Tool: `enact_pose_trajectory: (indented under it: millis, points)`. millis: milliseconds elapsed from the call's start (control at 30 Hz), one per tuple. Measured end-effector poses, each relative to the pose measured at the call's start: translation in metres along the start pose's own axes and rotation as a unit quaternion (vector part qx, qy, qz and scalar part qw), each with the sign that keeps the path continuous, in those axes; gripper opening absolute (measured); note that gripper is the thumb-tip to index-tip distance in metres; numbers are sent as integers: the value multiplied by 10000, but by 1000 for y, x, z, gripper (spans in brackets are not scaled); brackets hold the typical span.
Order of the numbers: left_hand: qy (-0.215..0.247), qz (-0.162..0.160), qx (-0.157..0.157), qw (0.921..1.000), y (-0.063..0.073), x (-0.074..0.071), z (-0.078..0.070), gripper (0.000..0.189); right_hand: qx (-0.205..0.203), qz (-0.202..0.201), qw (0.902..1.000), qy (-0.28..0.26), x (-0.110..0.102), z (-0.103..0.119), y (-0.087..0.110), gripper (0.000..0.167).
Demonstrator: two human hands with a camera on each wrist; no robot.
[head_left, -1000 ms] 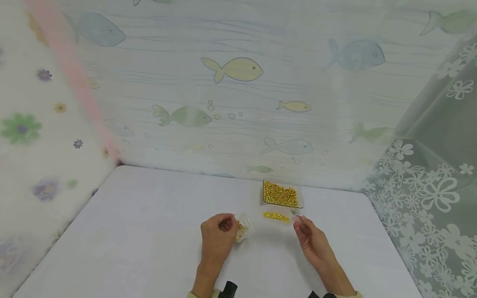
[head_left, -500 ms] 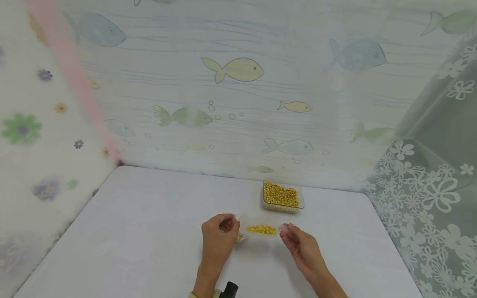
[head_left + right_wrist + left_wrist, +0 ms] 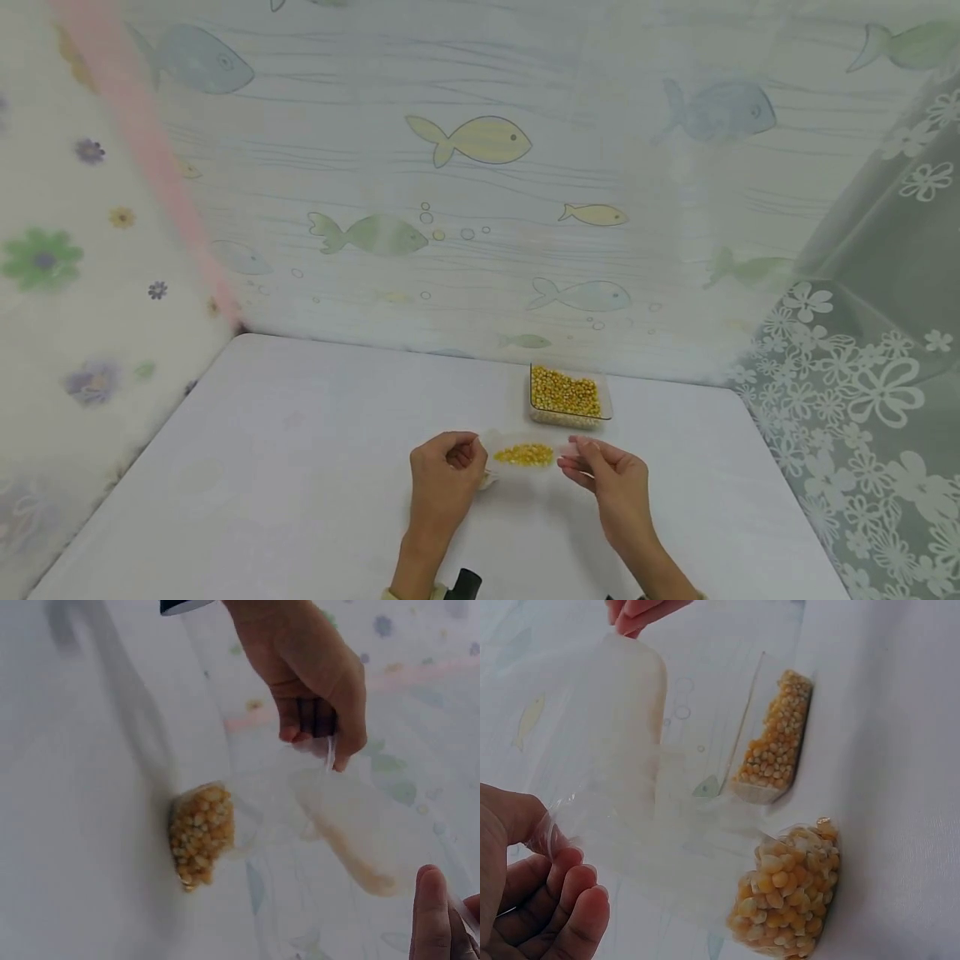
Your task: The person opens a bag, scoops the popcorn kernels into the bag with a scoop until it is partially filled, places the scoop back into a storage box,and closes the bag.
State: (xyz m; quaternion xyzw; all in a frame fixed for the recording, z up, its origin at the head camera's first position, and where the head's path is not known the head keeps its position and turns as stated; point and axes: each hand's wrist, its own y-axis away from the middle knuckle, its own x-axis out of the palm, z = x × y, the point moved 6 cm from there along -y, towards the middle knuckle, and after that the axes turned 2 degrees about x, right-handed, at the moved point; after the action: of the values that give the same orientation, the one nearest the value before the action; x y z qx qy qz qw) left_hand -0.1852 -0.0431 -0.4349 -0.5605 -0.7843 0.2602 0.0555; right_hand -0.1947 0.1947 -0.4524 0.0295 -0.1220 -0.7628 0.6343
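Note:
My left hand (image 3: 447, 471) pinches the upper edge of a clear plastic bag (image 3: 780, 900), whose bottom bulges with corn kernels and rests on the table. In the head view this hand largely hides the bag. Opposite it, my right hand (image 3: 611, 483) pinches the end of a translucent white scoop (image 3: 634, 712). A heap of yellow corn kernels (image 3: 525, 455) lies in the scoop, which is held roughly level. Its rounded far end is at the bag's mouth, close to the left fingertips, as the right wrist view shows of the scoop (image 3: 367, 847).
Behind the hands stands a clear rectangular container (image 3: 567, 398) filled with corn kernels. A white table (image 3: 315, 450) spreads around it, with fish-printed curtains (image 3: 480, 250) along its back edge.
My right hand has moved left, carrying the loaded scoop away from the container's front to the bag's mouth. The left hand has stayed nearly still, keeping its pinch on the bag.

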Motion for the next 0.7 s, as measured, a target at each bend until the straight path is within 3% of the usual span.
enact_pose_trajectory:
  millis: [133,333,700]
  points:
    - [-26,-8,26,10000,0,0,0,13,-607,87,9971,452,6,13,5,26]
    - [-48,-19,29,10000,0,0,0,13,-1412,270,9853,923,14,30,16,20]
    - [-116,-70,86,9999,0,0,-1,12,-1653,254,9800,1075,20,37,27,19]
